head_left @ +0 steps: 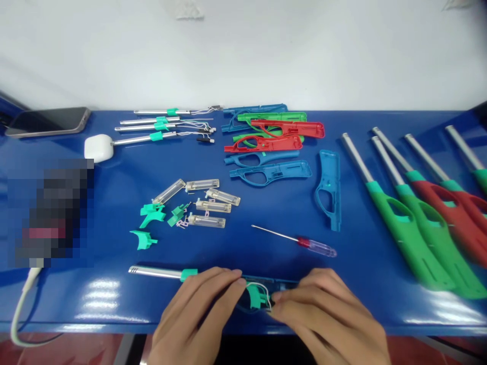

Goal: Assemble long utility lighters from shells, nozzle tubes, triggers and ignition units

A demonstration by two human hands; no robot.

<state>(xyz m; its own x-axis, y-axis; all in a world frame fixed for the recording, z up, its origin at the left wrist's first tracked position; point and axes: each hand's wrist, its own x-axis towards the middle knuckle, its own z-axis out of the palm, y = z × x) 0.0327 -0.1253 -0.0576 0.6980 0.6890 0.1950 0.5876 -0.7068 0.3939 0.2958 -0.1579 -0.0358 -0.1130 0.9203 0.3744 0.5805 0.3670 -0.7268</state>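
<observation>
At the table's front edge, a blue lighter casing half lies under both hands, mostly covered. A metal lighter tube with a green collar sticks out to its left. My left hand is closed over the collar end and casing, its thumb and fingers pressed together. Between the hands a green trigger sits in the casing, with a white wire looping over it. My right hand pinches at the wire's end beside the trigger, where a small dark part partly shows.
Behind lie a screwdriver, clear fuel tanks, loose green triggers, lighter tubes with wires and coloured casing halves. Several assembled lighters are on the right. A phone and a cable are on the left.
</observation>
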